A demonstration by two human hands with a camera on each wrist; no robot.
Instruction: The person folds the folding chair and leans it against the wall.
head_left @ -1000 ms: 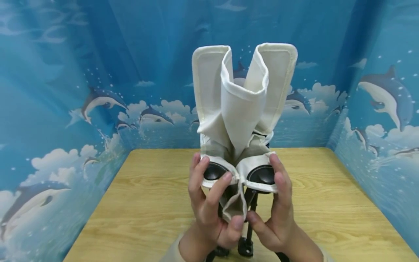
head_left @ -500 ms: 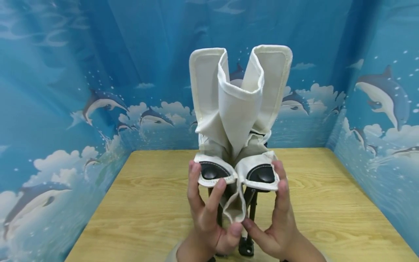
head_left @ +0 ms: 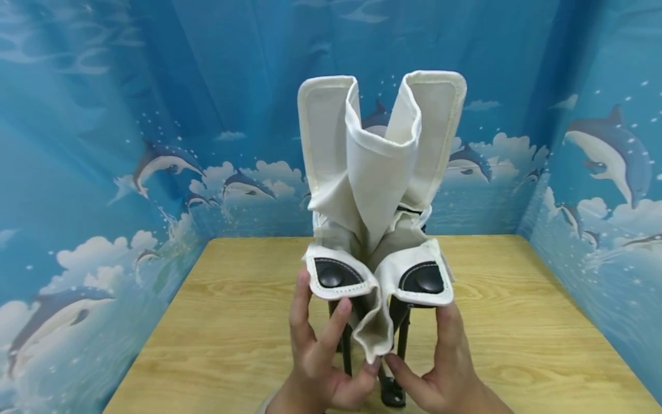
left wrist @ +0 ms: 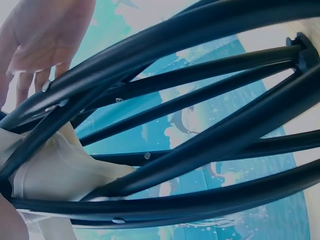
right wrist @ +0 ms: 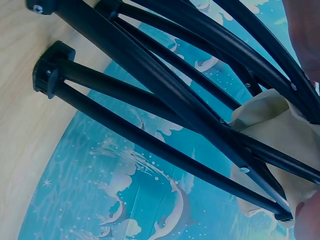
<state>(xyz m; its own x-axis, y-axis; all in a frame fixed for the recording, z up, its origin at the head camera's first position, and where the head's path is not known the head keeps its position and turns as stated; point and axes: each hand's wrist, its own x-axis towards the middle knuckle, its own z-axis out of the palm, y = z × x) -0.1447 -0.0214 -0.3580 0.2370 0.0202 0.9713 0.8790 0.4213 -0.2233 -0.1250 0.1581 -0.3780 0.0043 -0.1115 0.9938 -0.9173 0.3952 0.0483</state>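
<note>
A partly folded camp chair (head_left: 384, 172) with cream fabric and black tube legs stands in the middle of the head view. Its seat front has two black corner patches, left patch (head_left: 333, 273) and right patch (head_left: 423, 278), with a fabric fold sagging between. My left hand (head_left: 322, 353) touches the seat's front left corner, fingers fairly straight and thumb near the fold's bottom. At the front right corner, the index finger of my right hand (head_left: 446, 362) reaches up under the edge, its thumb near the fold. Crossed black tubes (left wrist: 165, 85) fill both wrist views.
The chair stands on a wood-grain table (head_left: 233, 322). A blue curtain (head_left: 248, 115) printed with dolphins and clouds encloses the back and sides. A black foot (head_left: 393, 394) of the chair shows between my hands.
The two seat corners have spread a little farther apart. My fingertips have slid from the front of the black patches down to the corners' lower and outer edges.
</note>
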